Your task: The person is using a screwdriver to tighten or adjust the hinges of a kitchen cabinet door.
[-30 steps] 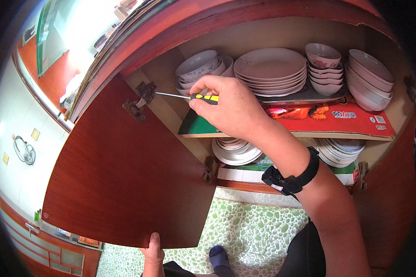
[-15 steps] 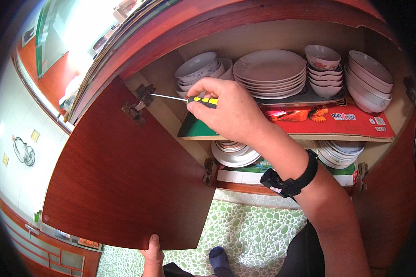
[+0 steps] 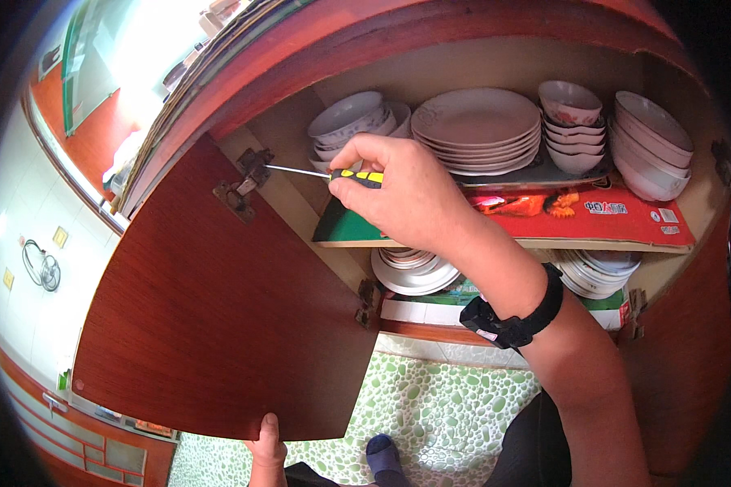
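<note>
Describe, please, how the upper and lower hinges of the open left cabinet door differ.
The upper hinge has the tip of the screwdriver at it; the lower hinge has no tool at it. The upper hinge looks larger and brighter in this view; the lower hinge, smaller and darker. Both are metal and sit on the same door.

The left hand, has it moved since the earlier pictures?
No, the left hand keeps its place on the cabinet door, itself not visibly shifted against the shelf.
</note>
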The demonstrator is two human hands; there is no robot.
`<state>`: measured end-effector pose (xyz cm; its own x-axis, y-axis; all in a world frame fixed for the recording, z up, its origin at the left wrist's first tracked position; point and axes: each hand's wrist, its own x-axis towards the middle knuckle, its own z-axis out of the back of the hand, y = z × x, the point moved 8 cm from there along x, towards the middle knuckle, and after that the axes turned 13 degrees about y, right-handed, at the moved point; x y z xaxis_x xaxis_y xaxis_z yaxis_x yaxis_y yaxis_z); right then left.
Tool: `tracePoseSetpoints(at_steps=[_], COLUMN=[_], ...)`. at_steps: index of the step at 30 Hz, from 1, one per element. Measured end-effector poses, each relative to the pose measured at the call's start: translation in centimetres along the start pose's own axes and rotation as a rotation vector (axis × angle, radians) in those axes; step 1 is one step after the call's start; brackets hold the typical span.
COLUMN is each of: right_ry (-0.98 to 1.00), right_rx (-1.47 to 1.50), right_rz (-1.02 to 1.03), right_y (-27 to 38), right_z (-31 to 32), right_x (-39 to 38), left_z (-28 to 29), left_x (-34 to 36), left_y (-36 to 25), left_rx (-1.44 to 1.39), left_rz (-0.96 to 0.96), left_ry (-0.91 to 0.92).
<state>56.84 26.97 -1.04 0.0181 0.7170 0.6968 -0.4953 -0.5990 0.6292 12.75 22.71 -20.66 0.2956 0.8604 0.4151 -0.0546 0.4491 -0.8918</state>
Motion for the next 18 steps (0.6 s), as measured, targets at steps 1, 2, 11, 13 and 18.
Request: tracePoseSetpoints(at_steps=[1, 2, 11, 13, 18], right_ry=[0.0, -0.013, -0.016, -0.044, -0.145], right_rx=[0.001, -0.004, -0.12, -0.152, -0.162], right_rz=[-0.002, 0.017, 0.015, 0.046, 0.191], right_y=[-0.2, -0.2, 0.8, 0.7, 0.3], right_z=[-0.2, -0.2, -0.2, -0.2, -0.2], right_x=[0.0, -0.1, -0.8, -0.9, -1.2], left_z=[0.0, 0.0, 0.4, 0.2, 0.6], left_x=[0.0, 0.0, -0.4, -0.2, -0.1], left_y=[0.0, -0.1, 0.0, 0.0, -0.1], left_rx=[-0.002, -0.004, 0.006, -0.008, -0.018], left_rz=[-0.011, -0.022, 0.038, 0.034, 0.003], left_ry=[0.001, 0.001, -0.038, -0.049, -0.078])
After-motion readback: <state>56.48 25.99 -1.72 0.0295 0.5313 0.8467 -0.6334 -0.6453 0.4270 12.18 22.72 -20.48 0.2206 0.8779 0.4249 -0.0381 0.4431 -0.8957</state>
